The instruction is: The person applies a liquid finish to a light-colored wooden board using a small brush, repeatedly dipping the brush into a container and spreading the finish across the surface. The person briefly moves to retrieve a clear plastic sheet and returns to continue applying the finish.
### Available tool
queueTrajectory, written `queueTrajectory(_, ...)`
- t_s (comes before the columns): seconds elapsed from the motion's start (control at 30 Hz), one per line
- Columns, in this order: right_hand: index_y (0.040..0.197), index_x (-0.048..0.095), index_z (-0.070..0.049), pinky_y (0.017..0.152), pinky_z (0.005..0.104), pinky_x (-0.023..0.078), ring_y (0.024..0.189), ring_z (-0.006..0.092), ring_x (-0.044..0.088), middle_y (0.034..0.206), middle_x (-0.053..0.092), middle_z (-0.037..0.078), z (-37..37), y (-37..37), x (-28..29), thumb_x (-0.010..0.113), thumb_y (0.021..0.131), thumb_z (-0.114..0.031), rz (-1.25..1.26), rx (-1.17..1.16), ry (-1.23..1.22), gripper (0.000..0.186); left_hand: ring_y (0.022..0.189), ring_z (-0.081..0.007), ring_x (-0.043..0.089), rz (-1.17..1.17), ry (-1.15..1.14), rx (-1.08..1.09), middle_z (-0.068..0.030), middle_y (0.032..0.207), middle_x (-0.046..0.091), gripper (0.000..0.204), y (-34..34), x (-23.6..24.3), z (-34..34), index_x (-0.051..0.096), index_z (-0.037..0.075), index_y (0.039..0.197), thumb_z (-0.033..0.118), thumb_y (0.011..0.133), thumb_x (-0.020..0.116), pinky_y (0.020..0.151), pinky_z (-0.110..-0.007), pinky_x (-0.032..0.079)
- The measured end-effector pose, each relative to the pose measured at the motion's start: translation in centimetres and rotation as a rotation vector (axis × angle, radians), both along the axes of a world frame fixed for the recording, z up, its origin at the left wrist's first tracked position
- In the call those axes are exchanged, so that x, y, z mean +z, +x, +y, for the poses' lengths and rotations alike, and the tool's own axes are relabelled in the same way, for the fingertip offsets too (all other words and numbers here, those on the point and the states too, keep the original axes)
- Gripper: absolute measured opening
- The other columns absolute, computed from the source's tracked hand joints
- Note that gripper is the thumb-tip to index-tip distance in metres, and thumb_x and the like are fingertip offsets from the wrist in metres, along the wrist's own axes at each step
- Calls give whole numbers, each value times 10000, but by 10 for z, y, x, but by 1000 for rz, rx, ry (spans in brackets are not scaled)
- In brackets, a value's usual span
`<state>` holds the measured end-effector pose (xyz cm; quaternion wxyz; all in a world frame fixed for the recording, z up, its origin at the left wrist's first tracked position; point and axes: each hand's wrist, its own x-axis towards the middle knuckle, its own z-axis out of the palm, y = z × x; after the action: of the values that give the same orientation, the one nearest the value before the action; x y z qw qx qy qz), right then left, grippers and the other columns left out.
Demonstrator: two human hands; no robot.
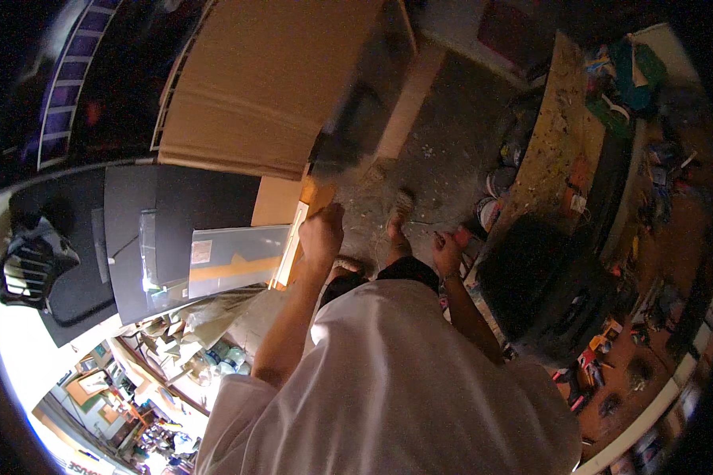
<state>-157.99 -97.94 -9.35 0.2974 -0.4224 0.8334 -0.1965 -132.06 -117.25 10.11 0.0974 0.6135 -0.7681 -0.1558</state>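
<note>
My left hand (pixel 322 232) is a closed fist, just right of the pale wooden edge (pixel 292 244) of a stack of leaning boards. Whether anything is inside that fist is hidden. In front of my right side, my right hand (pixel 447 252) has its fingers curled. A small reddish patch (pixel 462 235) shows beside its knuckles, too dark to name. A clear-wrapped panel (pixel 242 255) with an orange stripe and a white label stands left of my left hand. Beyond it a large cardboard sheet (pixel 261 79) rises.
Dark grey panels (pixel 202 198) lean at the left. A paint-spattered wooden board (pixel 550 146) runs along the right, with a black bulky object (pixel 543 265) nearer me. Tools (pixel 594 356) clutter the right side. My sandalled foot (pixel 400 210) is on the stained floor (pixel 451 119).
</note>
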Motion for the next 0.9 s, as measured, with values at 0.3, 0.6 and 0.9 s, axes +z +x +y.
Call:
queueTrajectory(0.3,1066,668,22,691,370,515,721,234,665,790,676,129,35,-21,7,596,991,-281,-203,-125,126,320,746,-404,704,-218,26,45,-196,787,706,225,-84,-99,-115,722,102,827,308,887,654,670,-503,566)
queueTrajectory(0.6,1047,682,19,672,362,516,714,215,653,838,675,141,68,-26,-10,577,995,-280,-385,-332,105,321,812,-382,722,-278,50,130,-186,836,726,349,-89,-187,-201,748,81,837,400,902,623,721,-474,584)
queueTrajectory(0.9,984,687,1,770,442,508,867,372,658,926,686,205,77,-22,6,594,978,-327,-166,-217,284,341,907,-325,729,-346,221,174,-133,980,746,232,-97,-200,-246,759,152,942,351,893,652,763,-437,594)
